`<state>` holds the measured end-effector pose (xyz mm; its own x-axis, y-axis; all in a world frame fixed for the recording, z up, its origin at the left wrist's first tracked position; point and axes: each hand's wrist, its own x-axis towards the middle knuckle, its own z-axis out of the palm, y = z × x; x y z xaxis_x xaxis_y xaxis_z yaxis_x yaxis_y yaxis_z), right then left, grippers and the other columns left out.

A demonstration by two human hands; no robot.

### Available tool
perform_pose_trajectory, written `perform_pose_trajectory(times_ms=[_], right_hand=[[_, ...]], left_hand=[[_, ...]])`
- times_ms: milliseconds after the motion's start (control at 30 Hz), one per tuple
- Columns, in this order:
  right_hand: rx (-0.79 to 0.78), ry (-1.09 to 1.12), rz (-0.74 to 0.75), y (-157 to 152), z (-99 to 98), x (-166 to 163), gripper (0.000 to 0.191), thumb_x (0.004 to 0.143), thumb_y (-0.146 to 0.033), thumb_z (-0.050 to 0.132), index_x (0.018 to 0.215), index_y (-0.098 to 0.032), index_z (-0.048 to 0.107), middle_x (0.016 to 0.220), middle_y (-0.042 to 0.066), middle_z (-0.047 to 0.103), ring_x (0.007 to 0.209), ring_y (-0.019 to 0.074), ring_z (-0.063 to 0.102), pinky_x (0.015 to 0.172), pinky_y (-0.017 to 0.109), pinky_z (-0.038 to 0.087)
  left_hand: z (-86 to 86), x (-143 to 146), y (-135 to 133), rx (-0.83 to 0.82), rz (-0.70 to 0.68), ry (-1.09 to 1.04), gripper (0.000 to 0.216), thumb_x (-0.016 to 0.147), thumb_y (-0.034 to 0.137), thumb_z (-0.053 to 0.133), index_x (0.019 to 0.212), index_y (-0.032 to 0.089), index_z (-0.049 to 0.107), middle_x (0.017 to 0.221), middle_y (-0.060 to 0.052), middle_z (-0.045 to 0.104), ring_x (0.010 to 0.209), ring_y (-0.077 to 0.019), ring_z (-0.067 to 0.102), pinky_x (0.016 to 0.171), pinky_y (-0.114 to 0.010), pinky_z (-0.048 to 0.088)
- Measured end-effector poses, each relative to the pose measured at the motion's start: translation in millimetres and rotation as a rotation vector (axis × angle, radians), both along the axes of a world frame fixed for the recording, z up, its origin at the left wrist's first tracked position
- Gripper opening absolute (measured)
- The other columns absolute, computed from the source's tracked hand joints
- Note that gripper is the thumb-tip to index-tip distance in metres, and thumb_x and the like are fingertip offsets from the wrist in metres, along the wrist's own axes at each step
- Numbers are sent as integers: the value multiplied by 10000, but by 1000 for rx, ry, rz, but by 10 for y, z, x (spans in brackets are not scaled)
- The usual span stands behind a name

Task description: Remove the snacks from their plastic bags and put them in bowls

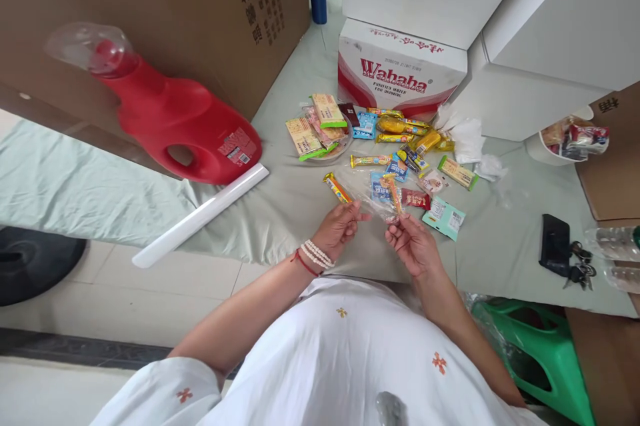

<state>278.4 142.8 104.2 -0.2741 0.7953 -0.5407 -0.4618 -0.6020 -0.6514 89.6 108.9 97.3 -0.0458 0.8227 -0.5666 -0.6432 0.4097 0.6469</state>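
My left hand (341,227), with beaded and red bracelets at the wrist, is closed on the lower end of a yellow and red wrapped snack stick (337,188). My right hand (413,239) pinches an orange snack stick (394,194) that points away from me. Between both hands stretches a crumpled clear plastic bag (369,199); its edge by the right fingers is hard to make out. Just beyond lie blue packets (381,187), a dark red packet (415,198), a mint green packet (444,218) and several yellow-wrapped sticks (371,161).
A clear round dish (320,155) holds wrapped biscuits. Behind stands a Wahaba water carton (400,73). To the left are a red detergent bottle (190,123) and a white strip (203,216). At right lie a phone (555,244), keys (581,266) and a white tub (550,151).
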Motion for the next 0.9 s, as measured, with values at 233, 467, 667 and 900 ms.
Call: perform_pose_trajectory(times_ms=[233,467,667,900], right_hand=[[-156,120,102,-180,-67,-6,255,741,-199,885,809,-176,641,793,4,729,474,6,448,492,118,502],[-178,229,-5,-198,-94,44,175,837,-102,769,845,-183,614,773,-29,649,468,-14,379,480,76,446],[-236,278,-6,-256,-102,25,200,819,-90,783,878,-184,616,782,-31,628,476,-7,376,475,98,448],[-145,61,-77,-276,-171,117,329,711,-218,896,844,-181,597,724,-60,578,475,-4,344,453,120,391]], left_hand=[[-111,79,112,10,138,147,359,660,356,910,754,159,625,642,69,519,549,-40,394,472,-163,293],[-127,136,106,-11,185,-226,322,776,406,832,834,192,598,883,-27,714,857,-171,693,772,-323,586],[-255,157,198,-36,64,-222,326,729,369,891,869,145,701,709,-2,679,560,-89,573,536,-221,431],[-256,161,229,-31,229,100,289,758,382,855,743,166,664,622,47,537,549,-65,435,509,-196,336]])
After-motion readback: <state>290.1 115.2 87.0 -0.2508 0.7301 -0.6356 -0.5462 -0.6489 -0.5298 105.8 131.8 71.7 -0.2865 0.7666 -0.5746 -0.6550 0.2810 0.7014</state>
